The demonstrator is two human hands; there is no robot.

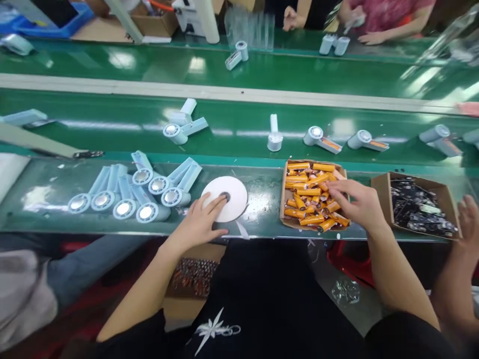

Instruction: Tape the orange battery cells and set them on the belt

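My left hand (200, 219) lies with fingers spread over a white disc-shaped roll (234, 199) with a dark centre hole, its fingertips near the hole. My right hand (357, 202) reaches over the right side of a cardboard box (282, 199) full of orange cylindrical batteries (309, 192). Its fingers are bent and apart among the upper batteries; no battery shows clearly in its grasp. Left of the roll stand several light-blue handheld fan bodies (125, 208) with round silver-white tops and long handles, grouped on the bench.
A second cardboard box (381, 192) holds small dark parts, with another person's hand (467, 217) beside it. More fan bodies (275, 141) lie along the green conveyor belt (232, 112). Across the line, co-workers' hands (294, 19) show. A person sits at my left.
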